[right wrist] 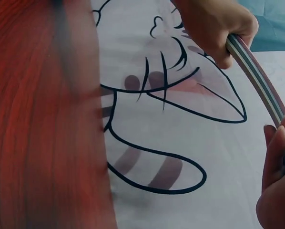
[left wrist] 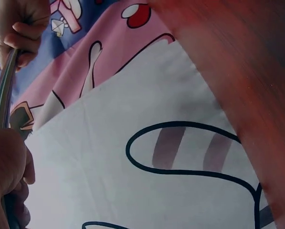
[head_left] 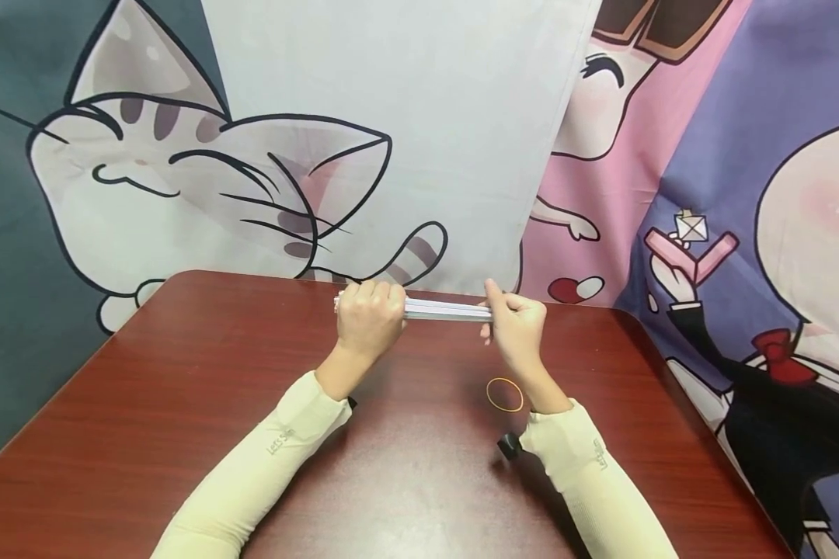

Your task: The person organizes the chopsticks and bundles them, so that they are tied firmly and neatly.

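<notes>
A slim bundle of long, thin coloured strips point(head_left: 447, 309) is held level above the far part of the table, between both hands. My left hand point(head_left: 372, 314) grips it near its left end, and a short tip sticks out past the fist. My right hand point(head_left: 520, 330) holds the other end, with the thumb pointing up and the fingers round the bundle. In the right wrist view the strips point(right wrist: 259, 76) look grey, green and reddish, with a slight bend. What exactly they are made of cannot be told. A yellow rubber band point(head_left: 488, 391) lies on the table below the right hand.
The reddish-brown wooden table point(head_left: 182, 396) has rounded far corners. Behind it hangs a cloth backdrop point(head_left: 419, 116) printed with a cartoon cat and figures. A small black object point(head_left: 509, 446) shows at the right cuff.
</notes>
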`<state>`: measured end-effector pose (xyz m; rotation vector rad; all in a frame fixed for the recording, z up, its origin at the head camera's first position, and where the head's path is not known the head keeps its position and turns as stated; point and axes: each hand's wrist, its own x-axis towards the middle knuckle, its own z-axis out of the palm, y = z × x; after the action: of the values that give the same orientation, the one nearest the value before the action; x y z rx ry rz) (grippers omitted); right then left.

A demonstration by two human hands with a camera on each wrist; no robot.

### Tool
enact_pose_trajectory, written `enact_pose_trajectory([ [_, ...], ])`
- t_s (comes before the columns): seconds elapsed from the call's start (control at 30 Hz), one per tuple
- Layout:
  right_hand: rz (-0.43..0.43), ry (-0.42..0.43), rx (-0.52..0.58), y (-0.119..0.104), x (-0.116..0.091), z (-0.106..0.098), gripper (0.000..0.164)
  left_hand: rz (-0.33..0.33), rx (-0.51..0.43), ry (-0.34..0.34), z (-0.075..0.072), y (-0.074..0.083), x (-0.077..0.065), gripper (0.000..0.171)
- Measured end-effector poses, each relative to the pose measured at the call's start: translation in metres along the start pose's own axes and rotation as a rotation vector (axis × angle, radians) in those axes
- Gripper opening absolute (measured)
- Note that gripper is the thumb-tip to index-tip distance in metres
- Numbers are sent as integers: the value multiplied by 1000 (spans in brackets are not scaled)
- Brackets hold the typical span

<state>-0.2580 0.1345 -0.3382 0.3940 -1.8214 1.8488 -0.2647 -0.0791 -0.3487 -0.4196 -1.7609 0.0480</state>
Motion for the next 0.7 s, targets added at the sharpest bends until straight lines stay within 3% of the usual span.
enact_pose_trajectory([
  [0.13,-36,-67,35,12,6,-9,32,-8,-4,35,0,-1,2,27],
  [0.37,-51,-335,28,5,13,-27,12,-30,-6,65,-1,-9,7,31],
  [0.47,-42,-433,24,3,16,-36,14,-35,-8,73,-3,-12,8,30],
  [0.7,-14,-492,35,1,19,-41,24,-53,-9,53,-3,-14,9,28],
])
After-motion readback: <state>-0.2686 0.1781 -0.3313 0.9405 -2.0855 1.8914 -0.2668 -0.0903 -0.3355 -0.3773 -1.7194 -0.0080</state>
